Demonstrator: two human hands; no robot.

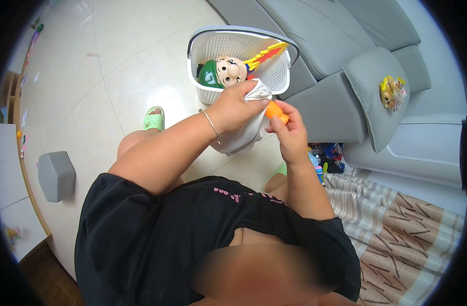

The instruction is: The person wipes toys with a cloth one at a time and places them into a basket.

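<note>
My left hand (236,108), with a thin bangle at the wrist, is closed on a white cloth (246,137) that hangs down below it. Between the fingers of my right hand (290,131) is a small orange plastic piece (276,111), perhaps a toy; its exact kind is unclear. The cloth touches the orange piece, and part of that piece is hidden by cloth and fingers. Just beyond my hands stands a white perforated basket (211,95) with a dark handle. In it lie a toy head with a green helmet (224,72) and a yellow-and-red toy (266,55).
A grey sofa (320,35) borders the basket on the right, with a cushion (369,97) carrying a bag of small items (392,93). Toys (328,157) lie near a patterned curtain (397,229). At left are a grey stool (57,176) and a white cabinet (11,178).
</note>
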